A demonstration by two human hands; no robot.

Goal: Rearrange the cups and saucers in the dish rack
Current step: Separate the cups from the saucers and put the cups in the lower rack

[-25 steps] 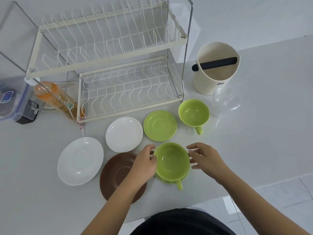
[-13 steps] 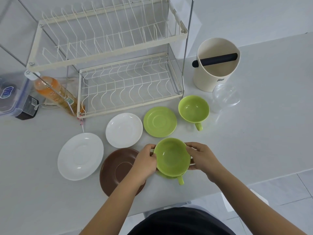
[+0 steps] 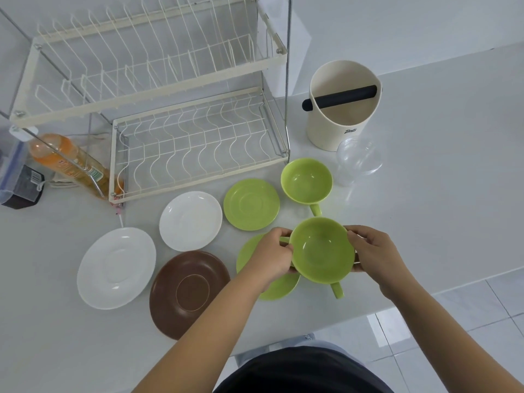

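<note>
I hold a green cup [image 3: 321,251] by its rim with both hands, my left hand [image 3: 270,255] on its left side and my right hand [image 3: 371,251] on its right. The cup is lifted and sits to the right of the green saucer [image 3: 279,285] it stood on. A second green cup [image 3: 306,180] and a second green saucer [image 3: 251,204] rest farther back. Two white saucers [image 3: 190,220] [image 3: 116,267] and a brown saucer [image 3: 189,293] lie to the left. The two-tier wire dish rack [image 3: 198,148] at the back holds nothing.
A cream canister with a black bar [image 3: 344,104] stands right of the rack, with a clear plastic cup [image 3: 357,160] on its side before it. An orange bottle [image 3: 66,161] and a plastic box [image 3: 14,177] lie left of the rack. The counter's front edge [image 3: 397,303] runs close to me.
Both hands closed on the green cup, lifted it off its saucer and shifted it to the right, uncovering the saucer.
</note>
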